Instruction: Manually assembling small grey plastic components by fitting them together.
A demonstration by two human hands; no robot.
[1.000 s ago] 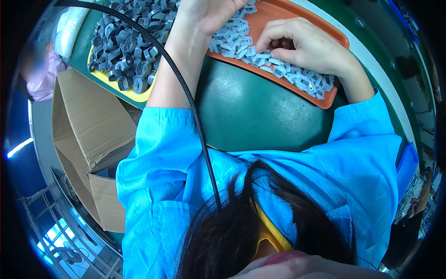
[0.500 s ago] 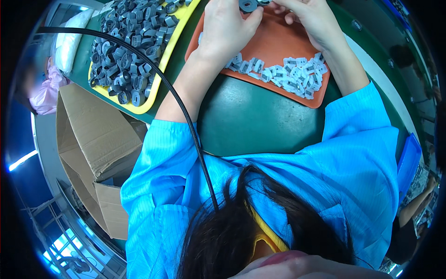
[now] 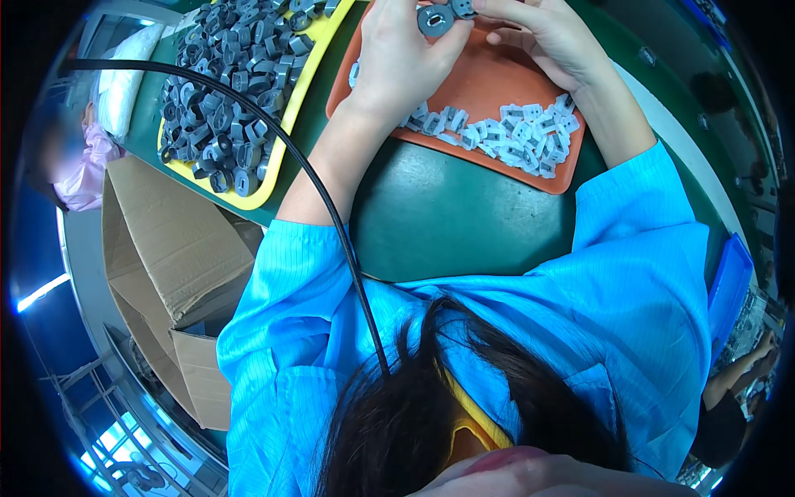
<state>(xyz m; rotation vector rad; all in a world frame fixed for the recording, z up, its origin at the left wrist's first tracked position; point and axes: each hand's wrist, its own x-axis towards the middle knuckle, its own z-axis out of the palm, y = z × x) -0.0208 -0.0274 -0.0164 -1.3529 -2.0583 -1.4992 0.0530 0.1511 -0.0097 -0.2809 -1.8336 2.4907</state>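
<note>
Over the far part of an orange-brown tray point(image 3: 489, 79), my left hand point(image 3: 399, 58) pinches a round grey plastic part point(image 3: 434, 20) with a slot in its middle. Close beside it, at the picture's top edge, my right hand point(image 3: 551, 37) has thumb and fingers closed on a second grey plastic part point(image 3: 462, 8), which shows small holes. The two parts meet or nearly meet; I cannot tell if they are joined. Small translucent white plastic pieces point(image 3: 530, 137) lie heaped along the tray's near side, below my hands.
A yellow tray point(image 3: 248, 199) heaped with grey ring-shaped parts point(image 3: 224, 108) stands to the left on the green table point(image 3: 464, 215). An opened cardboard box point(image 3: 178, 240) sits nearer on the left. A black cable point(image 3: 310, 166) crosses my left forearm. A blue bin point(image 3: 730, 290) is at far right.
Both hands have come slightly nearer, and more of the two grey parts shows below the top edge. The slotted face of the left one is now visible.
</note>
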